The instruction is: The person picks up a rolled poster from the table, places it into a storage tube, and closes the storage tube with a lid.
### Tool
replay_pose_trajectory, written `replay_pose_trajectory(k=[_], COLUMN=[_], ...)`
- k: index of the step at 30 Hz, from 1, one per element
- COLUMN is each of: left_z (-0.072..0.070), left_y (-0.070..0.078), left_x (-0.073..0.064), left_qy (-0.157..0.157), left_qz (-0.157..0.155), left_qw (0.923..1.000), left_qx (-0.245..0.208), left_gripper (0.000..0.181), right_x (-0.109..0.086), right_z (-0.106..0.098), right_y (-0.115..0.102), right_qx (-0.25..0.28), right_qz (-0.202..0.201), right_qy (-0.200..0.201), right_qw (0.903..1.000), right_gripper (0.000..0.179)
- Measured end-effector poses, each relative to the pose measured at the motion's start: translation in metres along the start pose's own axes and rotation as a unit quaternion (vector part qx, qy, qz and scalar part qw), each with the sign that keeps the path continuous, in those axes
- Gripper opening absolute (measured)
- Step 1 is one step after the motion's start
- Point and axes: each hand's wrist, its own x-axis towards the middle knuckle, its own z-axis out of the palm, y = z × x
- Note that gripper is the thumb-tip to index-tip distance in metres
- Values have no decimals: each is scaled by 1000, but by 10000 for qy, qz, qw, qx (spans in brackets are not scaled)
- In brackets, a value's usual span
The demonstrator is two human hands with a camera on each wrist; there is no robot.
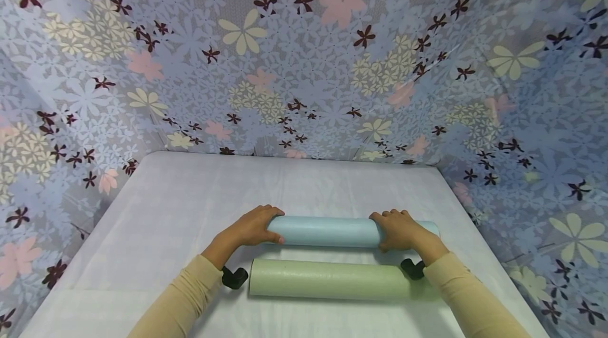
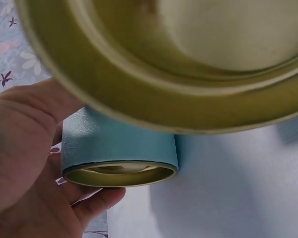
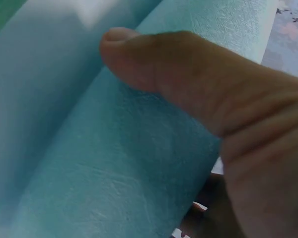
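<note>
A light blue tube (image 1: 328, 231) lies crosswise on the white surface, its skin finely wrinkled. My left hand (image 1: 254, 226) grips its left end, thumb on the near side and fingers on the far side. Close to the right end, my right hand (image 1: 399, 229) holds the same tube from above. The left wrist view shows the blue tube's (image 2: 116, 141) recessed gold-coloured end between thumb and fingers. In the right wrist view the thumb (image 3: 154, 59) lies across the blue tube (image 3: 104, 163); the other fingers are mostly hidden behind it.
Nearer to me, a pale green tube (image 1: 328, 280) lies roughly parallel to the blue one, its right end under my right forearm. Its gold-coloured end (image 2: 154, 106) looms large in the left wrist view. Flower-patterned cloth (image 1: 294, 63) rises behind the white table (image 1: 204, 185) and along both sides.
</note>
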Motion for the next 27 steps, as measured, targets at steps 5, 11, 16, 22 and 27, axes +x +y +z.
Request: replay_pose_trajectory(k=[5, 11, 16, 22, 27], left_z=[0, 2, 2, 2, 0], left_y=[0, 0, 2, 4, 4], left_x=[0, 1, -1, -5, -8], left_qy=[-21, 21, 89, 207, 293], left_qz=[51, 92, 146, 193, 125], left_qw=[10000, 9998, 9992, 9980, 9976], left_qx=[4, 152, 362, 565, 611], left_gripper=[66, 66, 67, 70, 73], right_x=[1, 0, -2, -5, -8], right_z=[2, 2, 2, -1, -6], right_y=[0, -1, 0, 0, 3], right_qx=[-25, 19, 78, 142, 245], right_qz=[33, -37, -30, 39, 95], right_qy=[-46, 18, 59, 70, 141], right_qw=[10000, 10000, 9999, 9999, 9996], right_gripper=[69, 68, 66, 69, 70])
